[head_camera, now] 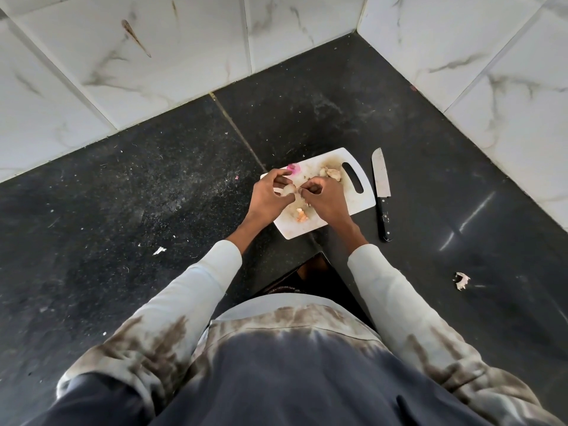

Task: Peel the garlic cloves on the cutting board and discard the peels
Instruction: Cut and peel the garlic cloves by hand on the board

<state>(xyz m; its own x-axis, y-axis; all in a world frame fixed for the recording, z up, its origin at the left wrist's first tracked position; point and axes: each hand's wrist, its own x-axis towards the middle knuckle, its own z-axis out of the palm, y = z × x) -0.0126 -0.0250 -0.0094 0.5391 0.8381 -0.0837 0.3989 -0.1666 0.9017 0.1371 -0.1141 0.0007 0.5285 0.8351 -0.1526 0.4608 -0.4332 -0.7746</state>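
- Over the cutting board (pixel 362 198): left hand (pixel 270 195) grips a garlic clove (pixel 289 189), right hand (pixel 324 196) pinches at its skin.
- Advice: hold the clove steady, pull the skin away in strips, drop it onto the board.
- No bin visible; board carries loose peels (pixel 301 216) at its near edge, more garlic (pixel 332 173) by its handle slot.
- Knife (pixel 382 192) lies just right of the board.
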